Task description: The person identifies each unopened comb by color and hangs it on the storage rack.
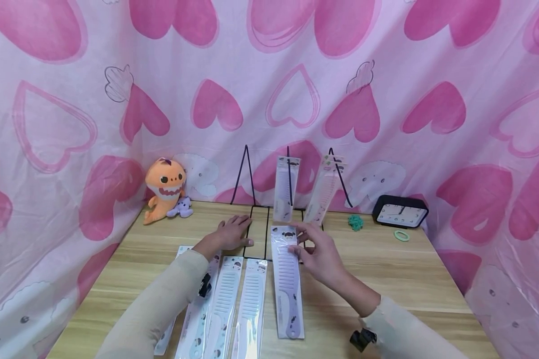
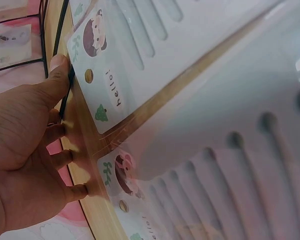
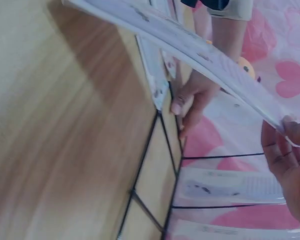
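Observation:
A packaged purple comb is pinched near its top end by my right hand. In the right wrist view the pack slants across, its end between thumb and fingers. My left hand rests at the left side of a black wire rack, fingers extended. One packaged comb stands upright in the rack's middle slot. More packs lean together in the slot to its right. Several packaged combs lie side by side below my left hand.
An orange plush toy with a small purple plush sits at the back left. At the back right are a black clock, a green coil and a pale green ring. Heart-patterned cloth surrounds the wooden table.

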`<state>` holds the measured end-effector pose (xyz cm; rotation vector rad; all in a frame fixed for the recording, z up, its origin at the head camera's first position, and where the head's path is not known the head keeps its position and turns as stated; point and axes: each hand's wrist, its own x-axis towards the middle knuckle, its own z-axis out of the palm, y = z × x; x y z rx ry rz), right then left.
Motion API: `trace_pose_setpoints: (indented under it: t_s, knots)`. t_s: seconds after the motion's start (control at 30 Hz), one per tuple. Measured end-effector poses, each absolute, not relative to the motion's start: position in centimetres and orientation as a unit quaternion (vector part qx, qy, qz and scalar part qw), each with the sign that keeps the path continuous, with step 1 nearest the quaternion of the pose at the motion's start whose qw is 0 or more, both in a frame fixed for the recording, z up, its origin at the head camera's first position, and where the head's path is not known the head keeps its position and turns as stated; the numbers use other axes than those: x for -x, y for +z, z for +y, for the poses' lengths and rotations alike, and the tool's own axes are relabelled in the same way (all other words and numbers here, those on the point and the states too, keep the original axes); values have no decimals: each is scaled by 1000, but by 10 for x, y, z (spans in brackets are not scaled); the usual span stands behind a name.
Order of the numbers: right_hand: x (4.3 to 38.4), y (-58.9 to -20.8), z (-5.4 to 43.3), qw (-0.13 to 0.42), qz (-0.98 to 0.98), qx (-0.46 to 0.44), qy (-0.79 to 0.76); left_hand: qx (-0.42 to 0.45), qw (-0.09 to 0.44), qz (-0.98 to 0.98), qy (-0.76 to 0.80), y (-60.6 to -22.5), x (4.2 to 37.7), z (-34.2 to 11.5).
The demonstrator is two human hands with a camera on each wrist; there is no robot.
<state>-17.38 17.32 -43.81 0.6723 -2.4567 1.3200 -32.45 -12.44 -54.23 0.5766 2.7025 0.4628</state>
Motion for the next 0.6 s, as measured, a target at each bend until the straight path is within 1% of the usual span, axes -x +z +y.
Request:
trace_pose_setpoints:
  t_s: [0.03,0.27,0.43,0.6]
  knots:
    - [174,-435,174,146,-845,-238,457,-205,165,951,161,-542,324,-124]
    - [179,-420,177,225,-794,-305,476,-211,172,950,156,-507,304,-119]
    - [185,-411,177,276,-773,-333,465,-213,164,949,168,-520,310,-121]
    - [189,-405,176,294,-762,-336,468,-207,163,950,167,-539,322,-124]
